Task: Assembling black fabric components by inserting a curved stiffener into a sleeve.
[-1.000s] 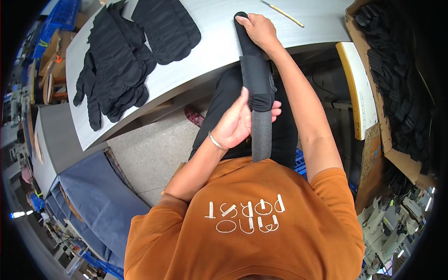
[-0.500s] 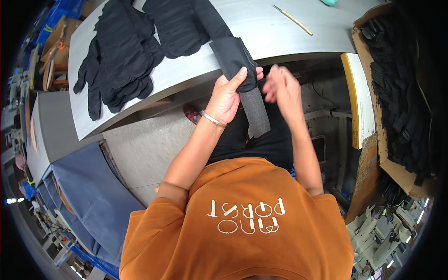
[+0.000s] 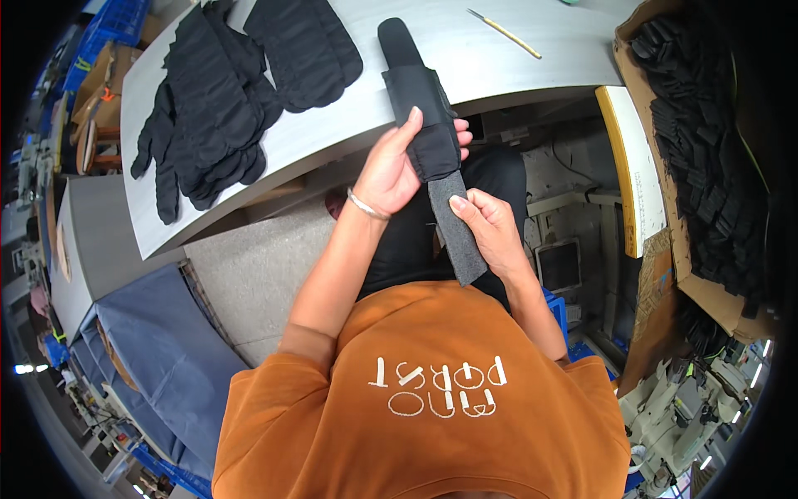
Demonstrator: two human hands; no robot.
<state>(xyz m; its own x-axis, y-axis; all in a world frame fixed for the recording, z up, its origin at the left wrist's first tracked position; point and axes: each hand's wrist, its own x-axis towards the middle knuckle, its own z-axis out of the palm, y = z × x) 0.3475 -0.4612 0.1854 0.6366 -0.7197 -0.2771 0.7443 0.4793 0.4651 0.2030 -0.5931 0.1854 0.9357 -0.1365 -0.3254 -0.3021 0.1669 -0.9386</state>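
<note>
My left hand [image 3: 389, 173] is wrapped round a black fabric sleeve [image 3: 416, 96], its thumb on top and fingertips showing at the right side. The sleeve's rounded far end reaches over the table's edge, with a wider black band round its middle. Out of its near end comes a dark grey, felt-like strip [image 3: 464, 256], hanging toward my lap. My right hand [image 3: 494, 229] pinches this strip just below the sleeve, thumb on top; its other fingers are partly hidden behind.
Black fabric pieces lie in piles [image 3: 218, 108] on the white table [image 3: 465, 71]. A thin yellow-handled tool [image 3: 507, 35] rests farther right. An open cardboard box [image 3: 683, 279] full of black pieces stands at the right, beside a white board [image 3: 636, 175] with a yellow edge.
My right hand, blurred and apart before, has come down and closed on the grey strip. More strip shows below the sleeve. The sleeve's rounded far end now stands apart from the fabric pile.
</note>
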